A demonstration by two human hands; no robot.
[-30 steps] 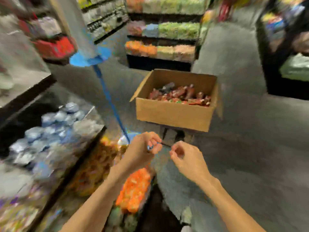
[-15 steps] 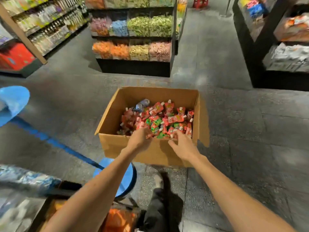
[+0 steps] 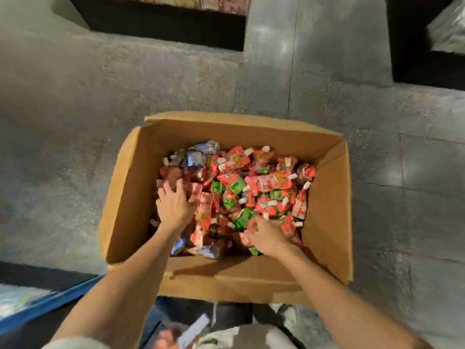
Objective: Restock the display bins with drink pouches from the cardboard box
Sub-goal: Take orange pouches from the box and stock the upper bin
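My left hand (image 3: 175, 205) lies spread flat on the drink pouches (image 3: 269, 183). My right hand (image 3: 266, 235) curls round a few at the near side of the cardboard box (image 3: 327, 197), which sits on the floor (image 3: 75, 122). The pouches look soft, light and slick, so I'd bunch them by their bodies, not their caps.

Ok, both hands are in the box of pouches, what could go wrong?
The drink pouches lie loose and jumbled, so a handful in the left hand or right hand may shed some onto the floor beside the cardboard box. Silver pouches are mixed among the red ones and might reach the wrong bin.
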